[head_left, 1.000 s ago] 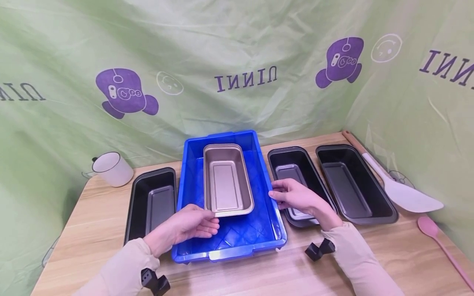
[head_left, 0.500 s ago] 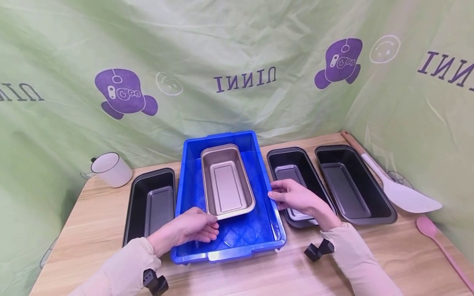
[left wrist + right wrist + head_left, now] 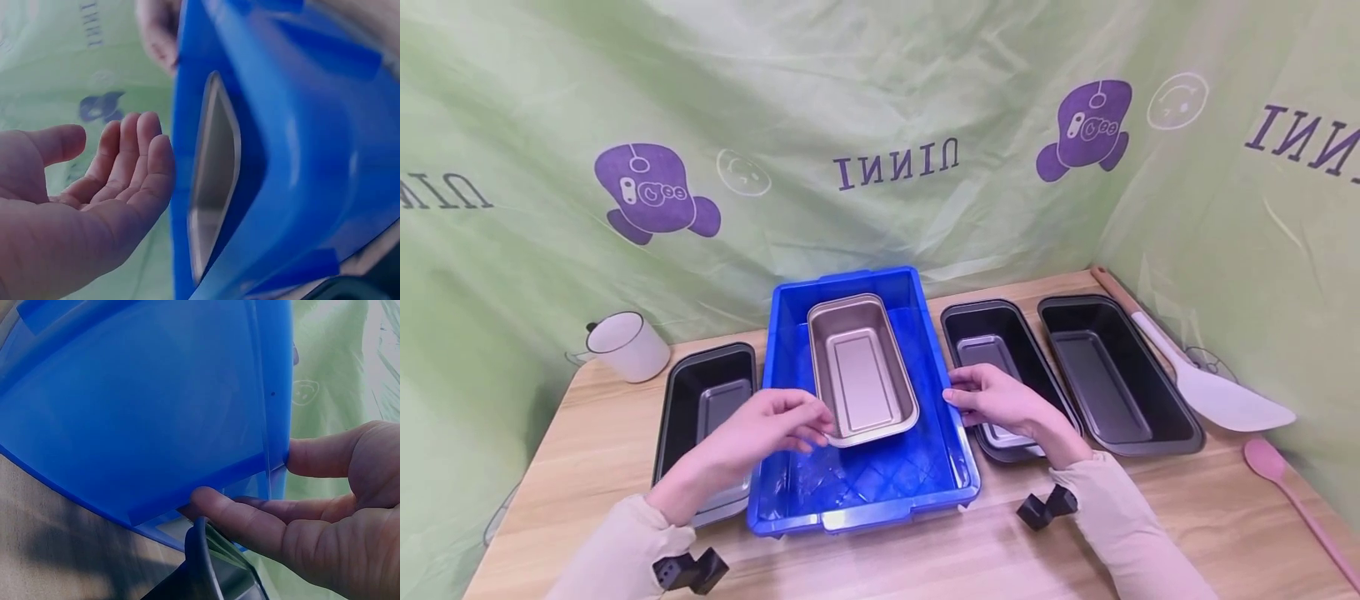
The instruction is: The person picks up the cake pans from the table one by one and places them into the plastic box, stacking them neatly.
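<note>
Fingers [image 3: 159, 165] of the left hand [image 3: 775, 425] lie side by side in a loose curve, palm turned up in the left wrist view, thumb standing well away from them! From the head view they overlap the near left corner of the gold loaf pan [image 3: 861, 379]; contact, I cannot tell. And the pan itself sits inside the blue bin [image 3: 887, 475], towards the far end, with bare blue floor at the near end. Over on the other side, the right hand [image 3: 1003, 404] pinches the bin's right rim, thumb on the edge, fingers outside against the wall. Just beside the bin on the left there's a black loaf pan [image 3: 722, 404], partly behind the left forearm; to the right, a second black pan [image 3: 992, 346] reaches under the right hand, and a third black pan [image 3: 1108, 383] lies next to it. Further right on the wooden counter [image 3: 970, 542], a white-bladed spatula [image 3: 1232, 400] and a pink spoon [image 3: 1267, 462]; back left, a white mug [image 3: 628, 350], dark-rimmed, before the green curtain [image 3: 887, 217]!
</note>
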`<state>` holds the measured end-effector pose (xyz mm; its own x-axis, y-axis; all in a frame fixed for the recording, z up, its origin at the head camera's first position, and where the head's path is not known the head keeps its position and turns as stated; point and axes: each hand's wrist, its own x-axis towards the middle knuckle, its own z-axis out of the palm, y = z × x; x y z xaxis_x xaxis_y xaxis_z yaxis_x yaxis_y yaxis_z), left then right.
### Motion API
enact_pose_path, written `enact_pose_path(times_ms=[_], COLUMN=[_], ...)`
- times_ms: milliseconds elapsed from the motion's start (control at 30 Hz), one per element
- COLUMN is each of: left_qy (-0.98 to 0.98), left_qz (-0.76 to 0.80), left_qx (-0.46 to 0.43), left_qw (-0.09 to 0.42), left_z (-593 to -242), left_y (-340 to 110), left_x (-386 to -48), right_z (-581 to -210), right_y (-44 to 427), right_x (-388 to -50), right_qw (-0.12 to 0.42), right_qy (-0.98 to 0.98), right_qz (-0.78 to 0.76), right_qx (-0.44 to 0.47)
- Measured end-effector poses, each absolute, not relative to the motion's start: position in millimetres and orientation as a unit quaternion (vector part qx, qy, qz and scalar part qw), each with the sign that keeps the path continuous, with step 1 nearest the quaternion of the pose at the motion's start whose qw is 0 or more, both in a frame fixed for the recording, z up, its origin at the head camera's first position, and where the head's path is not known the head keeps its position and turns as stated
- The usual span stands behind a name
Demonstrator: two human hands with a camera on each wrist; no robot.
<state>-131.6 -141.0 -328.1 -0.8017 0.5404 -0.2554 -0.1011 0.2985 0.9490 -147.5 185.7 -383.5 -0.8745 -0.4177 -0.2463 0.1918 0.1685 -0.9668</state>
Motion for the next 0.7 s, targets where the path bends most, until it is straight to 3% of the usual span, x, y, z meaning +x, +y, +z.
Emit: enact_pose_path(times_ms=[367, 700], left_qy=[0.769, 0.698], left_qz=[0.606, 0.688], left_qx=[0.111, 0.128], left_qw=[0.172, 0.151], left_z=[-321.9, -339.8], left_y=[-199.4, -252.3], left_x=[-131.1, -120.4], right_z=[-383.3, -382.6], right_y=[185.2, 185.3], right_x=[-147.1, -146.9], right_qw=[0.241, 0.249], right_qy=[0.723, 0.717], right_qz=[-0.643, -0.647], right_qx=[-0.077, -0.076])
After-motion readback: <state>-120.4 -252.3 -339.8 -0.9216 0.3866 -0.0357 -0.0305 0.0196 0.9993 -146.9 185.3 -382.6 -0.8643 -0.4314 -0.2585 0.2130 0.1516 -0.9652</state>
